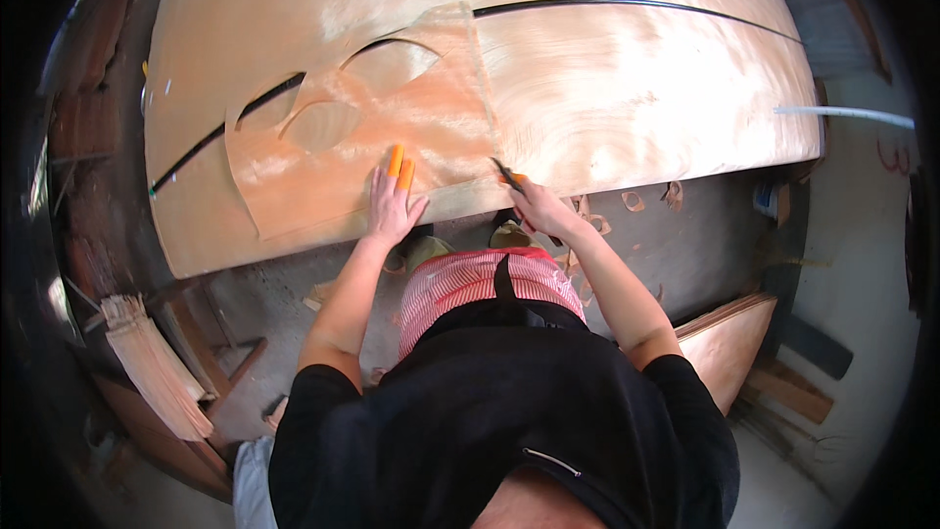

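My left hand (392, 208) lies flat with its fingers stretched out. Orange covers sit on two of its fingers, and it presses on a thin orange-tan wood veneer piece (411, 113) that has several leaf-shaped cut-outs. In my right hand (537, 204) is a dark, slim knife (505, 174), its tip near the veneer piece's right edge. An orange cover also shows on that hand. Beneath the piece, large pale veneer sheets (627, 88) cover the broad work surface.
A long black strip or gap (627, 2) crosses the pale sheets. Small veneer scraps (634, 201) litter the floor below the edge. A veneer bundle (157, 362) stands at lower left, stacked sheets (729, 343) at lower right. A white tube (847, 114) reaches in from the right.
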{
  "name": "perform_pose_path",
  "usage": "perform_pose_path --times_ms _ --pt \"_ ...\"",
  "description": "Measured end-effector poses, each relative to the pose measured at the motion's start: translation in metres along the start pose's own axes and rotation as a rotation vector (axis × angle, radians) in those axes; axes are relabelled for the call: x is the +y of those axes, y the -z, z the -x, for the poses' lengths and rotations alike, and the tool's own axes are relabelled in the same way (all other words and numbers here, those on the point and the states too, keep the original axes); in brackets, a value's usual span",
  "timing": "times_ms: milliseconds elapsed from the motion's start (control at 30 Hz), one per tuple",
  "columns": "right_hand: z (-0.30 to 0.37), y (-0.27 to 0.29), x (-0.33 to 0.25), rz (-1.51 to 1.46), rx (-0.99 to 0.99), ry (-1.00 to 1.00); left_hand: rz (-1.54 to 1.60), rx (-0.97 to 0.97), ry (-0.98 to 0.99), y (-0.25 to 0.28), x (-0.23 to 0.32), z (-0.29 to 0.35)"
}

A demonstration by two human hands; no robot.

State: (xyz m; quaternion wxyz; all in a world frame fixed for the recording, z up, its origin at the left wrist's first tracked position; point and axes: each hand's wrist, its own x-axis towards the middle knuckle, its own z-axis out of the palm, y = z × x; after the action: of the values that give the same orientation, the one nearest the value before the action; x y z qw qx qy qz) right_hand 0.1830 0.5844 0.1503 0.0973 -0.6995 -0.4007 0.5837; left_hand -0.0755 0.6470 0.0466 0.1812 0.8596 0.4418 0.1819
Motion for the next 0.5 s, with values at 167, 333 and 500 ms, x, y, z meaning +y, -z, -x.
perform_pose_path --times_ms 167,333,500 --pt "-0.067 -0.049 -0.005 0.463 0.117 0.478 0.014 0.247 0.213 -0.006 -0.033 -0.037" --pt "-0.106 -0.085 -0.033 0.545 -0.01 0.396 -0.208 0.278 0.281 -0.018 -0.044 -0.041" --pt "-0.112 -0.108 -0.028 0.843 0.074 0.363 -0.28 0.224 0.259 -0.016 -0.045 -0.041"
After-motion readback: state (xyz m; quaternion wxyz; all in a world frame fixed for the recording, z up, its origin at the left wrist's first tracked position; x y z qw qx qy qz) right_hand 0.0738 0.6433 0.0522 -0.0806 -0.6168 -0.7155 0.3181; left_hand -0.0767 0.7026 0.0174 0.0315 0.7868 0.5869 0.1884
